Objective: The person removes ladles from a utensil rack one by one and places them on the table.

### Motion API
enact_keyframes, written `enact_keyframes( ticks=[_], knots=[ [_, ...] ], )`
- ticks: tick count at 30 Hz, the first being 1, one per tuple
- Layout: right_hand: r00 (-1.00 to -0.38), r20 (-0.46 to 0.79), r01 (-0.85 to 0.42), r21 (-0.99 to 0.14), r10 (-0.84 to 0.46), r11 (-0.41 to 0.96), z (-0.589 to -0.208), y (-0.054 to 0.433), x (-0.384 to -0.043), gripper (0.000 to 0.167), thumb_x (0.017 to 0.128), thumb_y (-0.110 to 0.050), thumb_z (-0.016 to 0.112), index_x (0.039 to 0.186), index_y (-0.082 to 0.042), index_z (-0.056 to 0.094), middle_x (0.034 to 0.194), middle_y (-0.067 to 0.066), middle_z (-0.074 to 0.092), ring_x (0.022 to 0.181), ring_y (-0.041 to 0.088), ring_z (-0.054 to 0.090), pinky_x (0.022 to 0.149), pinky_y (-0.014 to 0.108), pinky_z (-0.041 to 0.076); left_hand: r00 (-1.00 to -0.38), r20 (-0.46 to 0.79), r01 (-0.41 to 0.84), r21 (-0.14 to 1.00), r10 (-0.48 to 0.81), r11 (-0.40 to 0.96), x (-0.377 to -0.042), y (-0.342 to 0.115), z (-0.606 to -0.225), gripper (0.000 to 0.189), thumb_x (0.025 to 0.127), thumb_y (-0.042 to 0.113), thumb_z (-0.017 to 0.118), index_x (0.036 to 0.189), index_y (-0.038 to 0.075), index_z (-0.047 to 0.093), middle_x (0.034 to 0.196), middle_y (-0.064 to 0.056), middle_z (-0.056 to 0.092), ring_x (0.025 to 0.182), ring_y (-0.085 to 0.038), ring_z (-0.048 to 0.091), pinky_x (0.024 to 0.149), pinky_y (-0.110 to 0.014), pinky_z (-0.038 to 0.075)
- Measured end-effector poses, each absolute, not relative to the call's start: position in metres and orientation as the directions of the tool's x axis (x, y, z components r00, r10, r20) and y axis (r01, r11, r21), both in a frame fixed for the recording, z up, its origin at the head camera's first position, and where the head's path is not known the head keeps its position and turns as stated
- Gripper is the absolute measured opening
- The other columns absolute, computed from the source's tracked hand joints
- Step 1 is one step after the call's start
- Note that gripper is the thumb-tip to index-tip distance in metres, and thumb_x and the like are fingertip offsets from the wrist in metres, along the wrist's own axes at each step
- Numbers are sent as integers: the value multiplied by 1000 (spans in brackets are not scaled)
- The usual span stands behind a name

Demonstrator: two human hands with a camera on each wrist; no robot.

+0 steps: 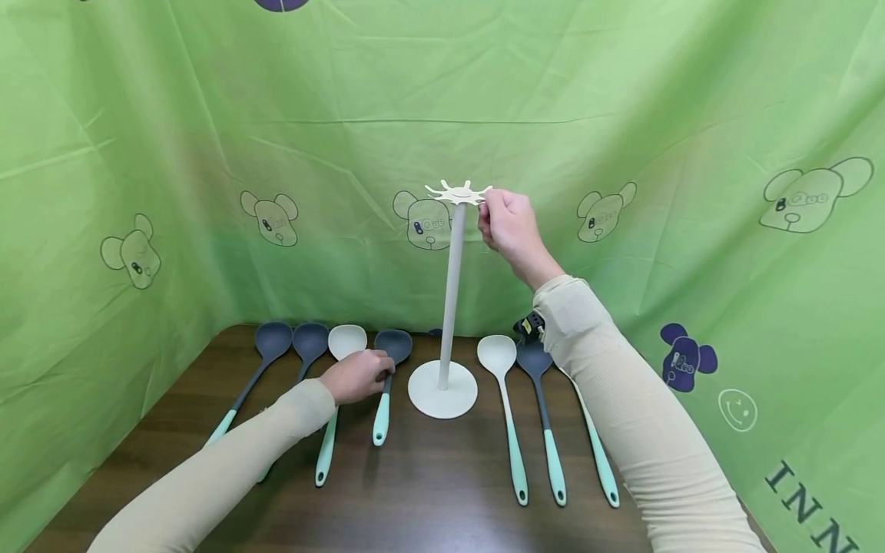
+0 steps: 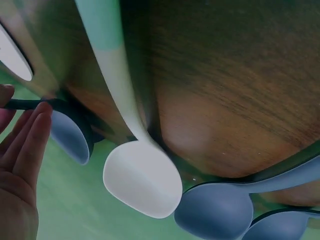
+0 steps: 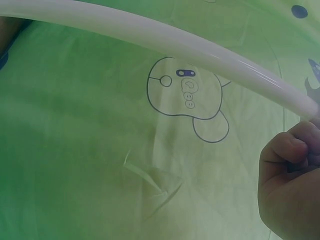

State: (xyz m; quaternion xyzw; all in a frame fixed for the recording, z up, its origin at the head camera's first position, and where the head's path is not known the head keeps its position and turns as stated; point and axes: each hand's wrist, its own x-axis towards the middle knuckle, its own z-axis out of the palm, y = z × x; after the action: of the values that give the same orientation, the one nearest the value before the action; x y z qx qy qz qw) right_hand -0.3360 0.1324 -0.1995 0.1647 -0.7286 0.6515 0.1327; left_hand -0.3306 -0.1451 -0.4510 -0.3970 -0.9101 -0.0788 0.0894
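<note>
A white stand has a round base [image 1: 442, 390], an upright pole [image 1: 452, 292] and a flat sun-shaped top [image 1: 459, 193] with prongs. My right hand [image 1: 512, 226] pinches a prong on the right side of that top. Low on the left, my left hand [image 1: 356, 376] holds a dark grey ladle [image 1: 394, 346] by its neck, thumb and fingers about the shaft in the left wrist view. The ladle's mint handle [image 1: 381, 418] points toward me. Just left of it lies a white ladle [image 1: 347, 340], partly covered by my left hand.
Farther left lie two dark grey ladles [image 1: 273, 340]. Right of the stand are a white spoon [image 1: 496, 355], a dark grey spoon [image 1: 534, 358] and a third utensil [image 1: 594, 438] partly behind my right sleeve. A green printed cloth [image 1: 346, 153] hangs behind the brown table [image 1: 442, 491].
</note>
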Motion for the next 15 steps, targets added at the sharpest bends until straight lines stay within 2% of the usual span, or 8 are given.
enact_keyframes(
  ticks=[5, 10, 15],
  knots=[
    [-909, 409, -415, -903, -75, 110, -200, 133, -336, 36, 105, -19, 39, 72, -9, 50, 51, -4, 44, 40, 8, 33, 39, 21, 25, -646, 208, 750, -10, 735, 662, -328, -143, -452, 19, 80, 6, 79, 91, 12, 66, 87, -2, 60, 72, -13, 62, 62, -27, 52],
    [-910, 407, -414, -903, -79, 113, -200, 133, -336, 36, 106, -20, 39, 73, -9, 50, 51, -3, 44, 40, 8, 33, 39, 22, 25, -640, 162, 748, -93, 751, 657, -327, -143, -455, 25, 79, 10, 83, 94, 13, 64, 88, -3, 59, 73, -16, 65, 63, -30, 54],
    [-908, 411, -418, -902, -82, 110, -199, 134, -335, 36, 106, -20, 39, 73, -9, 50, 52, -3, 44, 40, 8, 33, 39, 21, 25, -629, 142, 748, -159, 765, 644, -328, -144, -459, 26, 80, 11, 82, 99, 12, 64, 89, -5, 60, 73, -17, 65, 63, -30, 55]
  ],
)
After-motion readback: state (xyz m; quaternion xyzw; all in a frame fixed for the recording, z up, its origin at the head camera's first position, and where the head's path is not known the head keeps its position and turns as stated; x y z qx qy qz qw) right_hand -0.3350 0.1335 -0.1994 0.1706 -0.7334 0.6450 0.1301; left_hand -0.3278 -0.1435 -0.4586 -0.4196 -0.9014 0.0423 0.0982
